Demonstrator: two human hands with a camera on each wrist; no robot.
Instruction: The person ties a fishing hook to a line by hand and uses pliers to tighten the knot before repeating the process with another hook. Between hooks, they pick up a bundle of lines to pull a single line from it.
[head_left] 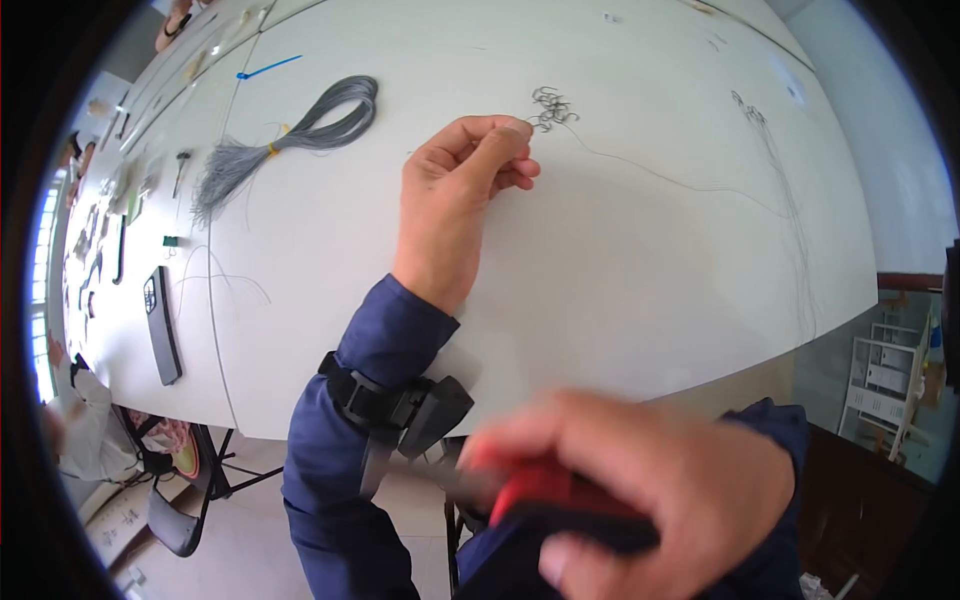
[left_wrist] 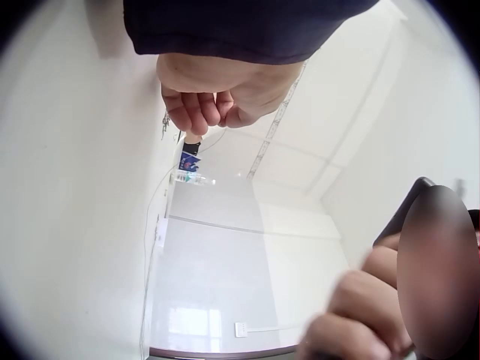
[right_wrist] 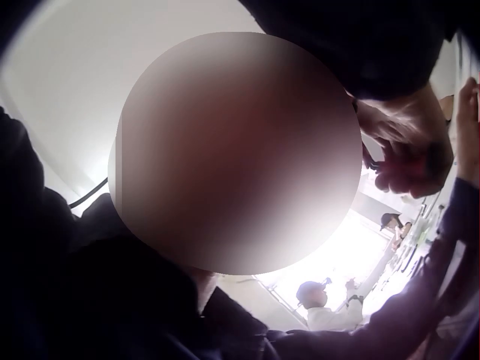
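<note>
Over the white table, my left hand pinches a thin line between thumb and forefinger. Its fingertips are right at a small pile of dark fishing hooks, and what else they pinch is hidden. From there a thin line curves away to the right. My right hand, blurred and close to the camera, grips a red-and-black handled tool in front of the table edge. The tool's metal end points left, toward the left sleeve. In the right wrist view, fingers wrap its red handle.
A grey bundle of strands tied with a yellow band lies to the left, near a blue cable tie. A phone lies at the left. Hooks with long lines trail down the table's right side. Other people are at the far left.
</note>
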